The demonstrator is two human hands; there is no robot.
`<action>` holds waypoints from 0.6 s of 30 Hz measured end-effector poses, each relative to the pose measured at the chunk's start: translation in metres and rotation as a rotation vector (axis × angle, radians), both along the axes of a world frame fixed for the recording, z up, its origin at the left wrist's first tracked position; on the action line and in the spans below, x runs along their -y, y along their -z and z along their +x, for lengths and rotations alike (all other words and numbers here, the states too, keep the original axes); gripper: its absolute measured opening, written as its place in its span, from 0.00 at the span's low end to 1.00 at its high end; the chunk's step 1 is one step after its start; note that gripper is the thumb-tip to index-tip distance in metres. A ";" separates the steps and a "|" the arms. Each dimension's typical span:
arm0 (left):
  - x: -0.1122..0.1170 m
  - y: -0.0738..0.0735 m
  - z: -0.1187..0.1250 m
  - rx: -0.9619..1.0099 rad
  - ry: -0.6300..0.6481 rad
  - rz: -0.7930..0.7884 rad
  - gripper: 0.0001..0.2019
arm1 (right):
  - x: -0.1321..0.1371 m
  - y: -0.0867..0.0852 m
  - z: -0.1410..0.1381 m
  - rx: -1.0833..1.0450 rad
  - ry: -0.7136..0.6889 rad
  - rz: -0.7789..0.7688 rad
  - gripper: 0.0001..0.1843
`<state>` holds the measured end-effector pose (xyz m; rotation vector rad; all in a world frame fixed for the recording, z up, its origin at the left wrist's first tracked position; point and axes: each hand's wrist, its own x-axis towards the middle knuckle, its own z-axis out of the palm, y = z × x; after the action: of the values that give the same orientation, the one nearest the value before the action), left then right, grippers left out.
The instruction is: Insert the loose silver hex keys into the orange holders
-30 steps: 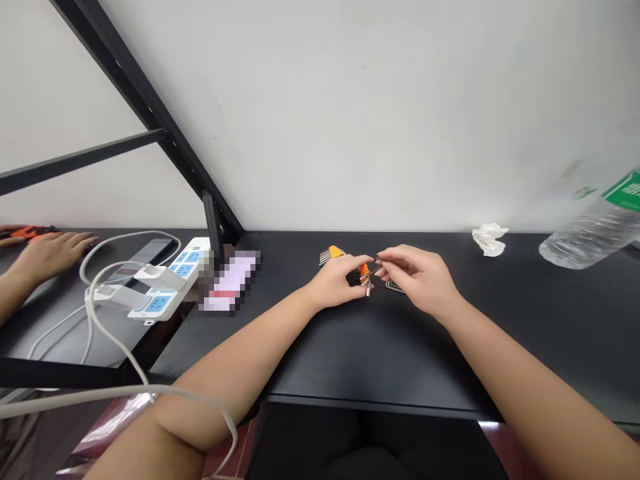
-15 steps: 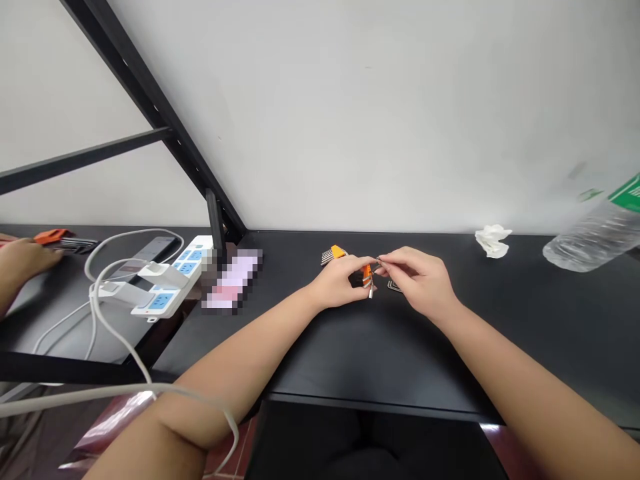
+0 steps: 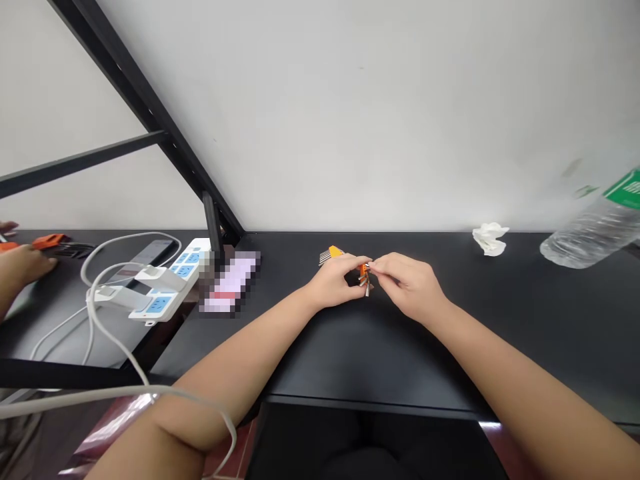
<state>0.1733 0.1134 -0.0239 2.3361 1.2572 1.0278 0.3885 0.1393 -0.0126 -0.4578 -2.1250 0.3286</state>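
My left hand is closed around an orange holder that looks like one for hex keys, with short metal ends sticking out. My right hand pinches a small metal piece, seemingly a hex key, against the holder's upper end. Much of it is covered by the fingers, so I cannot tell how far it sits in. Just behind my left hand lies another orange part with several thin metal rods pointing left.
A phone and a white power strip with plugs and cables lie to the left, beside a black frame. Crumpled tissue and a plastic bottle are at right. At far left another person's hand is near orange tools.
My right hand has moved left, bringing the metal piece to the orange holder. The nested metal shapes seen beside it on the desk are now hidden. The view has shifted slightly.
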 end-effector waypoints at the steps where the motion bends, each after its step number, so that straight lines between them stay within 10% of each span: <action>1: 0.000 0.000 0.000 0.004 0.004 0.004 0.23 | -0.001 -0.001 0.001 0.020 -0.003 0.017 0.12; 18: 0.003 -0.004 0.004 0.081 0.051 0.017 0.19 | 0.002 -0.010 0.001 0.132 -0.024 0.222 0.10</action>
<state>0.1769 0.1105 -0.0195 2.3015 1.1574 1.1088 0.3892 0.1369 -0.0029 -0.3318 -2.2657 0.0750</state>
